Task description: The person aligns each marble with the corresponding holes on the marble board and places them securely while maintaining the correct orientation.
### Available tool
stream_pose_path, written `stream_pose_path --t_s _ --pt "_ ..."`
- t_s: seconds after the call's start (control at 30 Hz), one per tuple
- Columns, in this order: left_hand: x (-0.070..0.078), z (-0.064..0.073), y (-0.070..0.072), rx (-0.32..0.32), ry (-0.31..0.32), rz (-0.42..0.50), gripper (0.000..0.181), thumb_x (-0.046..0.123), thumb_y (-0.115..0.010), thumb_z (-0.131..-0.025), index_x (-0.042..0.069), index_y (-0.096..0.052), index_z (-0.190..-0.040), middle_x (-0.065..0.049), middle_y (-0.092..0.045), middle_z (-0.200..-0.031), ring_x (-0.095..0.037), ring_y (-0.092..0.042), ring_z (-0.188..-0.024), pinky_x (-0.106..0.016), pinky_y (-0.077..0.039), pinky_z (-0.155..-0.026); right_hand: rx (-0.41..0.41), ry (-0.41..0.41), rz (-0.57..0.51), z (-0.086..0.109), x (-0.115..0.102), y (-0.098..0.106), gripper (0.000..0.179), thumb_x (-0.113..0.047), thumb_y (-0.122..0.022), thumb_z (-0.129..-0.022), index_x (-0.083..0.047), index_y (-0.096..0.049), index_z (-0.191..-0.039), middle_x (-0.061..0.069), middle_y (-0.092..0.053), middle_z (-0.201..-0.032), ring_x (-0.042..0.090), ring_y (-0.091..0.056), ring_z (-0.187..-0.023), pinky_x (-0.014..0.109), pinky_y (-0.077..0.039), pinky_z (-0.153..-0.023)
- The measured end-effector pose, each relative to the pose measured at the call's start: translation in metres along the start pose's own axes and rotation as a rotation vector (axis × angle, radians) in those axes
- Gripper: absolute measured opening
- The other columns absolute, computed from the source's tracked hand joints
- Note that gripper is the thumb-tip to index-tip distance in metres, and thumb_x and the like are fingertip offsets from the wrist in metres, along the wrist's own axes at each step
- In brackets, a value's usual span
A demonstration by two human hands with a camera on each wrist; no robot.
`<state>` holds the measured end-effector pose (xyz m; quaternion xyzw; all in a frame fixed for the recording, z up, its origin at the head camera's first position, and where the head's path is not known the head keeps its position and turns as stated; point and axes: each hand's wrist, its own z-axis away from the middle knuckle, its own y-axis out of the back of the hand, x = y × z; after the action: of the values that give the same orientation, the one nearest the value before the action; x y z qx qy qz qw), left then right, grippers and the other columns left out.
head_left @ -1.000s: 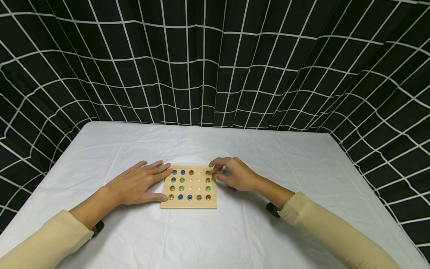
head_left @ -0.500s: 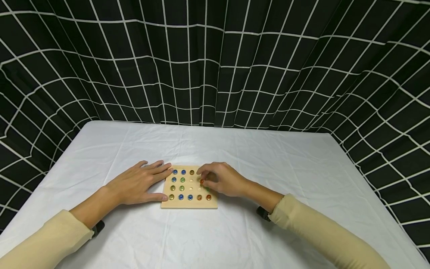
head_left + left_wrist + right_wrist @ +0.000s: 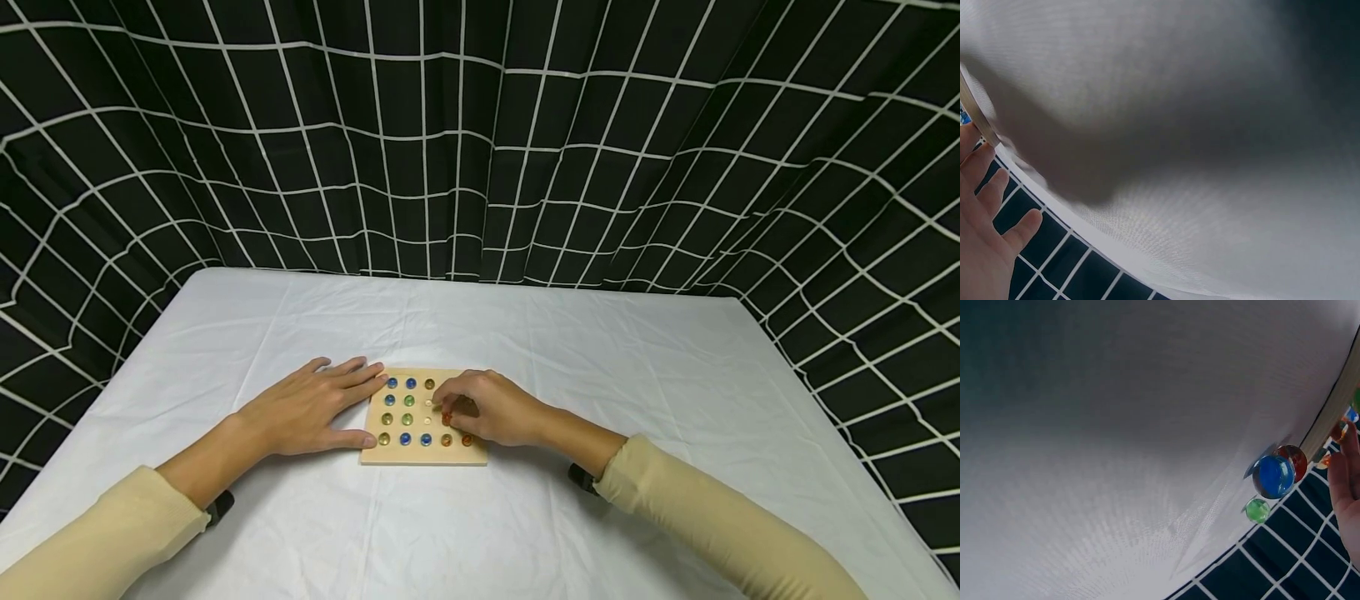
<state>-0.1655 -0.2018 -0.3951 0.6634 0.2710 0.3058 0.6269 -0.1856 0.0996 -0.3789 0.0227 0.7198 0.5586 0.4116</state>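
A pale wooden board (image 3: 418, 454) with rows of dimples lies on the white cloth, many dimples filled with blue, green and amber glass marbles. My left hand (image 3: 311, 412) rests with fingers spread along the board's left edge, fingertips and thumb touching it; in the left wrist view the fingers (image 3: 997, 194) are straight. My right hand (image 3: 498, 408) pinches an orange-red marble (image 3: 447, 418) between thumb and fingers over the fourth column, third row. Whether that marble touches the dimple I cannot tell. The hand hides much of the board's right side.
In the right wrist view, a blue marble (image 3: 1274, 477), a dark red marble (image 3: 1297, 459) and a green marble (image 3: 1258, 510) lie loose on the cloth beside the board. A black curtain with white grid lines (image 3: 480, 142) hangs behind the table.
My right hand has moved left from the board's right edge, then slightly nearer, carrying the orange-red marble over the fourth column. My left hand has stayed put.
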Motion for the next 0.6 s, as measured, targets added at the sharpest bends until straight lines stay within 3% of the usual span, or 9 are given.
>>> stream_pose_path --t_s 0.27,0.43,0.6 --pt "0.000 0.000 0.000 0.000 0.002 0.005 0.090 0.079 -0.043 -0.089 0.016 -0.040 -0.154 -0.002 -0.038 -0.157 -0.029 -0.034 -0.145 -0.062 -0.031 -0.110 0.044 -0.009 -0.040 0.005 0.005 0.008 0.027 -0.004 -0.072 -0.090 -0.005 -0.067 -0.117 -0.001 -0.073 -0.101 0.014 -0.066 -0.095 0.031 -0.053 -0.086" --pt "0.000 0.000 -0.001 0.002 -0.003 0.003 0.090 0.078 -0.043 -0.089 0.016 -0.041 -0.154 -0.001 -0.038 -0.157 -0.028 -0.034 -0.145 -0.061 -0.032 -0.109 0.095 -0.010 -0.065 0.011 0.018 0.020 0.030 -0.001 -0.073 -0.089 -0.003 -0.067 -0.118 0.001 -0.074 -0.102 0.016 -0.067 -0.103 0.038 -0.050 -0.098" --pt "0.000 0.000 -0.001 -0.002 -0.001 0.008 0.090 0.078 -0.043 -0.089 0.016 -0.041 -0.154 -0.002 -0.038 -0.157 -0.029 -0.034 -0.145 -0.061 -0.031 -0.110 0.151 -0.071 -0.047 0.016 0.034 0.031 0.034 -0.002 -0.073 -0.089 -0.003 -0.066 -0.122 0.001 -0.074 -0.103 0.019 -0.064 -0.113 0.044 -0.045 -0.105"
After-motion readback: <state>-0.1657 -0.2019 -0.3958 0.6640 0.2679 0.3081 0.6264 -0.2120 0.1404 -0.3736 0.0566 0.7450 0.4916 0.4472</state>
